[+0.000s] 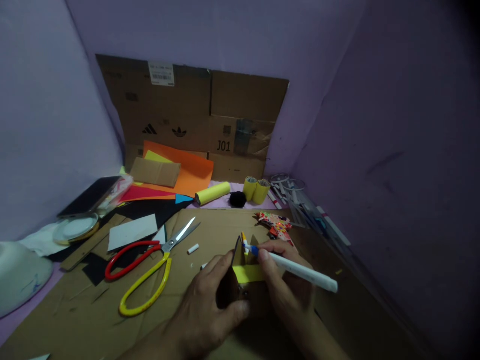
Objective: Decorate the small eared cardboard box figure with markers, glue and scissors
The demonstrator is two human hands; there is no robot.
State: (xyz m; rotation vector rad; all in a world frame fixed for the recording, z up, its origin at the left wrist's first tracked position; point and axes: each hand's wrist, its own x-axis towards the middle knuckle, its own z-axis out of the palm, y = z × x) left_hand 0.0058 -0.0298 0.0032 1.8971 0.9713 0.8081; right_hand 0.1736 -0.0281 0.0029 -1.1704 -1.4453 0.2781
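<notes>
My right hand (287, 285) grips a white marker (307, 274) with a blue tip end, pointed left. That tip is at the upper edge of a small folded cardboard piece (239, 256) with a yellow strip (248, 274) across it. Fingers and thumb of my left hand (210, 305) close around the left side of this piece. A small orange-and-white pointed bit (245, 240) stands just behind the tip; whether they touch I cannot tell. Left of my hands, scissors (168, 246) with red and yellow handles lie with blades slightly apart, near a short white stub (193, 248).
Yellow rolls (213, 194), a black pom-pom (238, 199) and orange paper (195, 172) lie at the back before a propped cardboard sheet (247, 100). Patterned scraps (275, 224) sit behind my right hand. A white bowl-like object (22, 277) stands left. Walls enclose the cardboard mat (157, 320).
</notes>
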